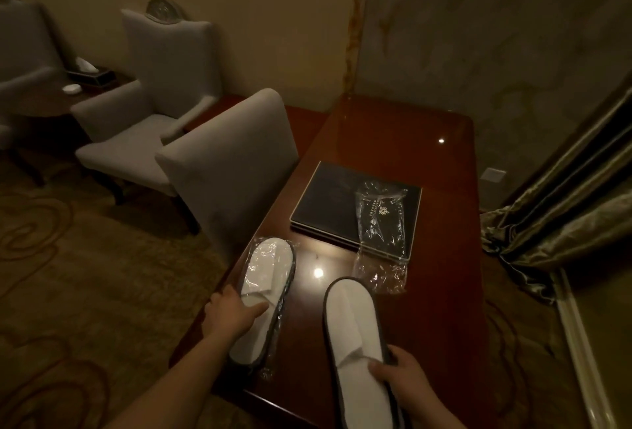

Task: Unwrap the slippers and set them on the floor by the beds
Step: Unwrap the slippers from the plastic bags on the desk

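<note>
A pair of white slippers in clear plastic wrap (265,292) lies near the left edge of the dark wooden desk (427,292). My left hand (232,312) grips this wrapped pair at its middle, thumb on top. A bare white slipper pair with dark edging (354,329) sits at the front of the desk, out of any wrap. My right hand (400,377) holds it near its toe end. An empty clear wrapper (381,244) with a printed logo lies crumpled across a black folder.
The black folder (328,203) rests mid-desk. A grey chair (229,172) stands tight against the desk's left side, with a grey armchair (150,97) and a side table behind it. Patterned carpet (68,274) covers the floor at left. Curtains (564,223) hang at right.
</note>
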